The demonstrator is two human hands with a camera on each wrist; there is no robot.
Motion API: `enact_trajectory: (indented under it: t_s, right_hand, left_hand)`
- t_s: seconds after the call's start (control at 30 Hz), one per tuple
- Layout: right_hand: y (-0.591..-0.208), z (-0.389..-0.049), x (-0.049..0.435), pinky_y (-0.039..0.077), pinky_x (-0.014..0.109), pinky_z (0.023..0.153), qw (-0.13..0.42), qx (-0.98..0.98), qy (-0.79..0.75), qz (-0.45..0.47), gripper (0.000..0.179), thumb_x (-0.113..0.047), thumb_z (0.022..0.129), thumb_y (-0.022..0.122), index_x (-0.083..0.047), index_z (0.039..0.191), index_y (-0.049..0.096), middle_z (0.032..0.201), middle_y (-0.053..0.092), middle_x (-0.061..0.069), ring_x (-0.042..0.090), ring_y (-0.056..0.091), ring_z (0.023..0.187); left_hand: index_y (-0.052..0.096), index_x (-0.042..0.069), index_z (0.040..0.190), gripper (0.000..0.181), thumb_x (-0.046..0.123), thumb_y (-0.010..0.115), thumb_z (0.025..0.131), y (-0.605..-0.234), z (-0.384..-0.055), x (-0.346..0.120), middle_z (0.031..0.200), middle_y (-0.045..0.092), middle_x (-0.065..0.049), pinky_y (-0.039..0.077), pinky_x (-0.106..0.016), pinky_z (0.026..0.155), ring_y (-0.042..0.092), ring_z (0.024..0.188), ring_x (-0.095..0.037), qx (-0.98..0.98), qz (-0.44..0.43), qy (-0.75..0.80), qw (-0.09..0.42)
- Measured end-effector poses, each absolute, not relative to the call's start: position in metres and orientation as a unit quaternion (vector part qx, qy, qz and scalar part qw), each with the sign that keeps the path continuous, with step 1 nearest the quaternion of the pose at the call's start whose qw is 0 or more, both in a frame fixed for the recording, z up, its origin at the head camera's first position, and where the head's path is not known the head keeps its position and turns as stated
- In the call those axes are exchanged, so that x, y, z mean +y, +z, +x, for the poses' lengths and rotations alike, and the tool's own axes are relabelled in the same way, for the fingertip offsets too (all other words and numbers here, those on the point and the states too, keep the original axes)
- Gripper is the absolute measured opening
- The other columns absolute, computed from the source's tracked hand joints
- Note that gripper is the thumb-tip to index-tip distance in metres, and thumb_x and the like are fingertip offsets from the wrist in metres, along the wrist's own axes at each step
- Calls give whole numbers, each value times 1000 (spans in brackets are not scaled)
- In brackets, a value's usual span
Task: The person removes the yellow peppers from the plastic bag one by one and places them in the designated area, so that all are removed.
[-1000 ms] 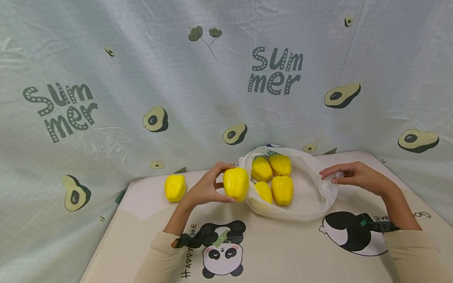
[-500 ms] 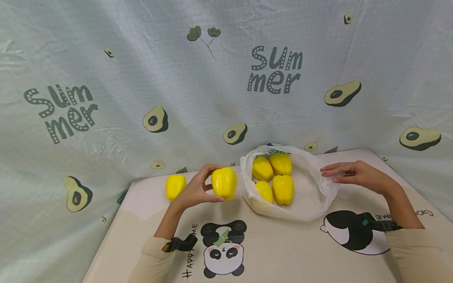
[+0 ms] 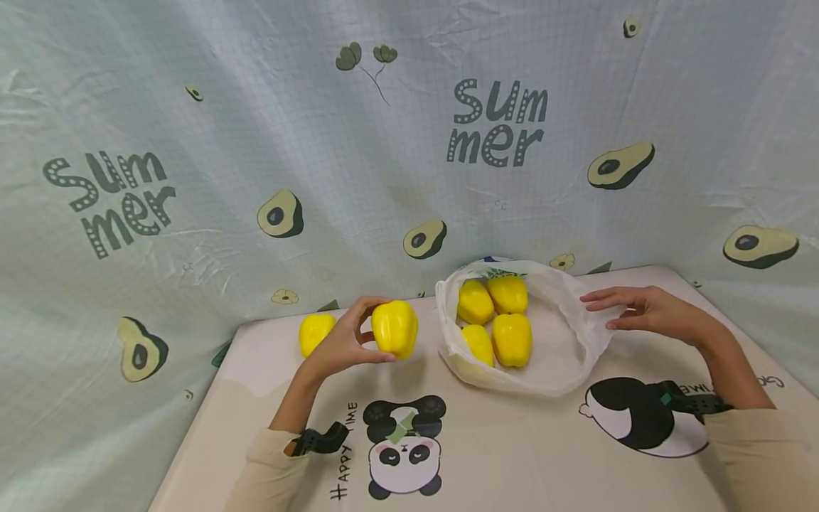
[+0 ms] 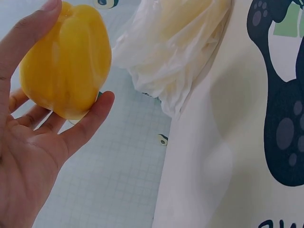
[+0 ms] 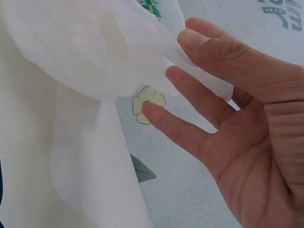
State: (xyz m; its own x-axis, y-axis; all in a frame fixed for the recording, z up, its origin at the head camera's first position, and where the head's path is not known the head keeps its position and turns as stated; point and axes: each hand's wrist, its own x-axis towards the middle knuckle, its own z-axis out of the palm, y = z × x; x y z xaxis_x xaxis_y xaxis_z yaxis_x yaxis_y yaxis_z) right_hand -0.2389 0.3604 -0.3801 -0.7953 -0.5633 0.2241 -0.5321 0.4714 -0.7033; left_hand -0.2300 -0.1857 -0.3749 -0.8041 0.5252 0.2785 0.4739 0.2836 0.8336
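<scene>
My left hand [image 3: 342,345] holds a yellow bell pepper [image 3: 394,328] between thumb and fingers, raised above the table just left of the bag. In the left wrist view the bell pepper [image 4: 66,59] sits against the fingertips, with the thumb over its top. A white plastic bag [image 3: 540,384] lies with its mouth wide, several yellow bell peppers [image 3: 512,340] inside. At the bag's right rim, my right hand [image 3: 659,313] holds the thin film [image 5: 209,78] by the thumb, other fingers spread. Another yellow bell pepper [image 3: 316,333] rests on the table, partly hidden behind the left hand.
A cream tablecloth [image 3: 512,455] with a panda print [image 3: 404,462] covers the table. Behind the table hangs a pale curtain [image 3: 358,178] printed with avocados, close to the bag's back edge.
My left hand has moved left, away from the bag, carrying the bell pepper with it. The right hand stays at the bag's rim, with its fingers slightly more spread.
</scene>
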Motion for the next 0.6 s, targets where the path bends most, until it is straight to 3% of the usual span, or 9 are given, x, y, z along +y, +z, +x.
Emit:
enact_trajectory:
  t_s: [0.27, 0.6]
  right_hand:
    - [-379, -239, 362, 47, 11, 86, 3, 866, -381, -324, 33, -7, 89, 77, -10, 122, 74, 134, 62, -23, -21, 41, 125]
    - [-377, -236, 366, 52, 15, 75, 9, 849, -405, -340, 33, -1, 89, 75, -5, 122, 73, 133, 63, -22, -18, 45, 125]
  left_hand:
    - [44, 15, 143, 85, 15, 93, 74, -374, -231, -189, 141, 48, -5, 52, -42, 103, 50, 129, -28, 810, 306, 499, 20]
    - [47, 13, 143, 87, 25, 95, 71, -380, -234, -192, 141, 50, -5, 43, -51, 112, 49, 132, -27, 861, 286, 419, -25]
